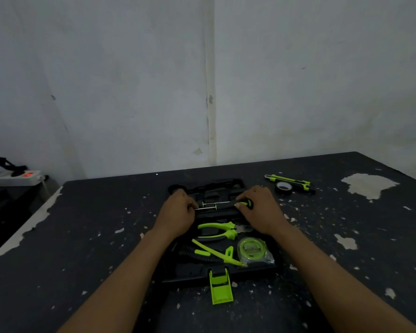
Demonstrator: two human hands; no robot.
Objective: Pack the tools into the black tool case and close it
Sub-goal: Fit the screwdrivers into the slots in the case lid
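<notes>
The black tool case [226,272] lies open on the table, its green latch [221,288] pointing toward me. Inside lie green-handled pliers [217,230], a green tape measure [252,248] and another green-handled tool [214,252]. A black and green screwdriver [222,205] rests across the far half of the case. My right hand [259,209] grips its handle end. My left hand [178,212] pinches its metal shaft tip. Outside the case, at the back right, lie a green and black utility knife [291,181] and a roll of black tape [283,187].
The dark table [82,236] has chipped paint and pale patches. It stands against a white wall corner. A white power strip [15,177] with a red light sits off the table at the left.
</notes>
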